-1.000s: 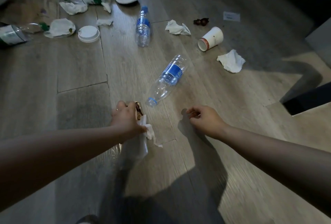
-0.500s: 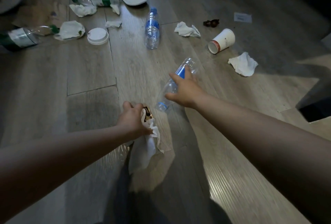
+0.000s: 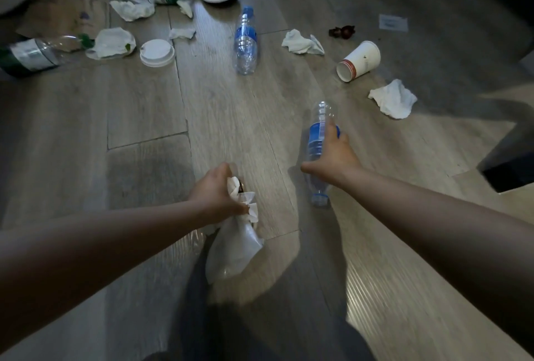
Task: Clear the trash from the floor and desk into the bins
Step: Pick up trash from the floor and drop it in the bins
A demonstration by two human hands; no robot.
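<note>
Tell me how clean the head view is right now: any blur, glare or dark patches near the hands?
Head view: dim; the floor goes nearly black at bottom centre; a streaky bright glare patch lies lower right; the bottle in the right hand and the bag in the left hand look slightly motion-smeared; the far paper cup reads sharp; wide-angle lens bends the planks.

I read the floor [image 3: 144, 106] as grey-brown wood grain in long planks. The paper cup [image 3: 359, 60] is white with a red band at its rim. Beside the cup, the tissue [image 3: 394, 98] is white; beyond the cup, the scrap [image 3: 342, 32] is dark red. Left of the cup, the far bottle [image 3: 245, 43] is clear with a blue label and cap. The near bottle [image 3: 318, 141] matches it. Nearer than the cup, the bag [image 3: 231, 253] is translucent white.
</note>
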